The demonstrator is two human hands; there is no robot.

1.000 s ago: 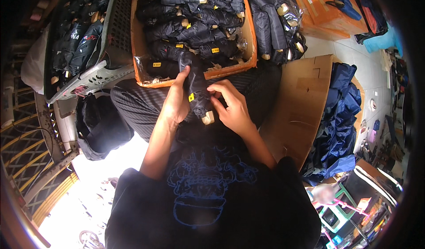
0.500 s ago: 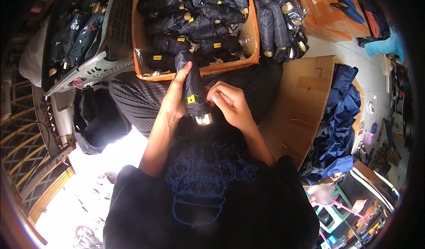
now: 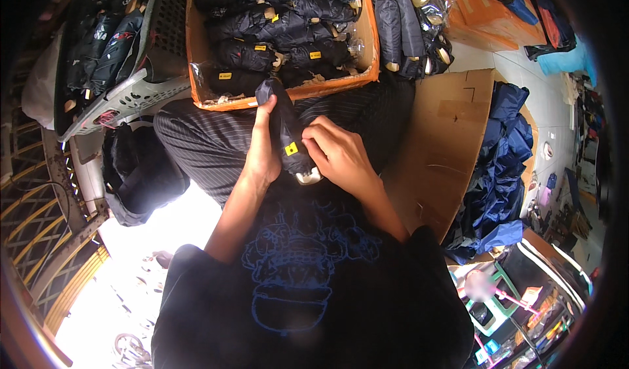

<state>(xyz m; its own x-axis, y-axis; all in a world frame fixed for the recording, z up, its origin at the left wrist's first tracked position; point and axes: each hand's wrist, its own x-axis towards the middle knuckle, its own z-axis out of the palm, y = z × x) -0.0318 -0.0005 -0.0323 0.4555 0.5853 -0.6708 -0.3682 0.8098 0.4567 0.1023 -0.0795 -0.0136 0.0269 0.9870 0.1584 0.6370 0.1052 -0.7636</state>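
Folded dark umbrella (image 3: 283,126) held over lap, just in front of orange box (image 3: 196,54) full of similar folded umbrellas; left hand (image 3: 262,149) wraps fingers around its side; right hand (image 3: 334,156) curls fingers, pinching lower end near pale handle (image 3: 308,177); grey basket (image 3: 131,94) at left.

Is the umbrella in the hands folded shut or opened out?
Folded shut: the dark umbrella is a slim rolled bundle, gripped by the left hand and right hand, pale handle end showing.
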